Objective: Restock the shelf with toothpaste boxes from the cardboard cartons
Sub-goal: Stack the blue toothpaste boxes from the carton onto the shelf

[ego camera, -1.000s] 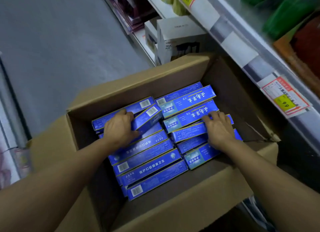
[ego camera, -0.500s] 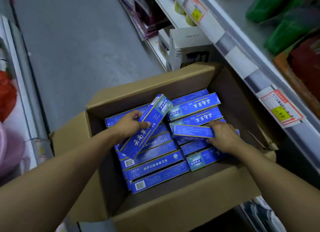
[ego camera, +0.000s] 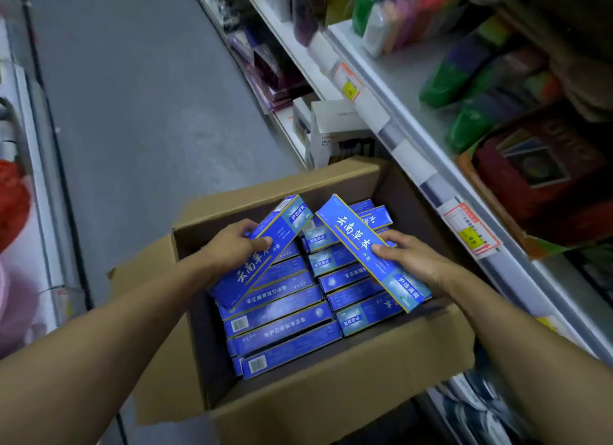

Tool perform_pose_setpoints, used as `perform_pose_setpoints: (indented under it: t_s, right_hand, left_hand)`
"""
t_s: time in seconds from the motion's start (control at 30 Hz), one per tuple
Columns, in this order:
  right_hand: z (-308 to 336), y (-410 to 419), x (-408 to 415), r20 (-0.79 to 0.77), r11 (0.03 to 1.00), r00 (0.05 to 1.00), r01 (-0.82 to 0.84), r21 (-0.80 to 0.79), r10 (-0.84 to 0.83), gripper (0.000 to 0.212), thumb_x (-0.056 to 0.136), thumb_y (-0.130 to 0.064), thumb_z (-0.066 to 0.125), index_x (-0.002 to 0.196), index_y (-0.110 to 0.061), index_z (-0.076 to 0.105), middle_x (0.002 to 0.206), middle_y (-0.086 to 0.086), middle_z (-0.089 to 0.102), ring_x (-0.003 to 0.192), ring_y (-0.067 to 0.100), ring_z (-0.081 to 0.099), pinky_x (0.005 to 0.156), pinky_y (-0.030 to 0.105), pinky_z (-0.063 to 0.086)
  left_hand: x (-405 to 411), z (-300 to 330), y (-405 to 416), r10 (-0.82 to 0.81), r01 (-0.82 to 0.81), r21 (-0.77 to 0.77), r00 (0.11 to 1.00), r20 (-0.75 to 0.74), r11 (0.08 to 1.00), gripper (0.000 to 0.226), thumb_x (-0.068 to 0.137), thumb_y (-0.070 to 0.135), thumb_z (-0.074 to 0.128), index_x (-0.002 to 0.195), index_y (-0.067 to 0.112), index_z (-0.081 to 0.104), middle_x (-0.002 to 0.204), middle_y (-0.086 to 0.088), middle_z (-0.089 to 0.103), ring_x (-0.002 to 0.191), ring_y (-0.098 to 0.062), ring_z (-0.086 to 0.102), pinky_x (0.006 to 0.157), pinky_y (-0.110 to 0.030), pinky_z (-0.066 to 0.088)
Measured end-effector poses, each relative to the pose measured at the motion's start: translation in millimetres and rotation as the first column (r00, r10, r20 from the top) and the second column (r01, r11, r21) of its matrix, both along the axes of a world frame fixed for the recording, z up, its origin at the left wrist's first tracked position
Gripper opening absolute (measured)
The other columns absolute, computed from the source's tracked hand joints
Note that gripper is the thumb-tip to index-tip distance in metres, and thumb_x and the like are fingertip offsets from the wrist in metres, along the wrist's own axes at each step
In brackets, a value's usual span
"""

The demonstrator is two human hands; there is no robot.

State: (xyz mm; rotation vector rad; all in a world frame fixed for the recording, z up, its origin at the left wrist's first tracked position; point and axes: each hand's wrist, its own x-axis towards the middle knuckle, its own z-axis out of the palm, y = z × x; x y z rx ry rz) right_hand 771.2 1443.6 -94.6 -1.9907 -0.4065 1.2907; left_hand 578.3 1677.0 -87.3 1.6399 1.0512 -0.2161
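An open cardboard carton (ego camera: 331, 408) sits on the floor below me, packed with several blue toothpaste boxes (ego camera: 282, 325) lying flat in two rows. My left hand (ego camera: 229, 248) grips one blue toothpaste box (ego camera: 285, 225), tilted up above the left row. My right hand (ego camera: 411, 258) grips a second blue box (ego camera: 351, 235), raised at a slant over the right row. The two lifted boxes lean toward each other at their far ends. The shelf (ego camera: 414, 165) runs along the right.
Green, purple and red packaged goods (ego camera: 464, 79) fill the right shelf, with price tags (ego camera: 471, 232) on its edge. White boxes (ego camera: 338, 129) stand on a lower shelf behind the carton. Grey aisle floor (ego camera: 132, 112) stretches ahead. Another rack with red and pink items (ego camera: 13, 205) lines the left.
Both hands have lifted a toothpaste box each out of the carton, the left first, then the right. My view has tipped up toward the shelf.
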Motion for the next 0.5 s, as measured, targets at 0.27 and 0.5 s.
perform_pose_setpoints:
  t_s: [0.27, 0.5]
  right_hand:
    - [87, -6, -20, 0.514, 0.993, 0.853, -0.037, -0.111, 0.089, 0.032, 0.089, -0.045, 0.056, 0.099, -0.016, 0.049, 0.091, 0.003, 0.063, 0.086, 0.022, 0.06, 0.075, 0.033, 0.044]
    - [196, -38, -48, 0.755, 0.992, 0.656, 0.102, -0.068, -0.015, 0.031, 0.094, -0.031, 0.052, 0.116, -0.01, 0.047, 0.113, 0.012, 0.06, 0.104, 0.026, 0.056, 0.074, 0.027, 0.033]
  left_hand:
    - [12, 66, 10, -0.289, 0.279, 0.316, 0.957, -0.016, 0.907, 0.021, 0.094, 0.032, 0.054, 0.106, 0.015, 0.06, 0.097, -0.01, 0.066, 0.083, -0.023, 0.062, 0.076, -0.03, 0.047]
    - [30, 153, 3, -0.464, 0.37, 0.47, 0.88, 0.098, 0.802, 0.024, 0.092, 0.021, 0.058, 0.113, 0.01, 0.056, 0.1, -0.012, 0.062, 0.081, -0.02, 0.052, 0.071, -0.028, 0.037]
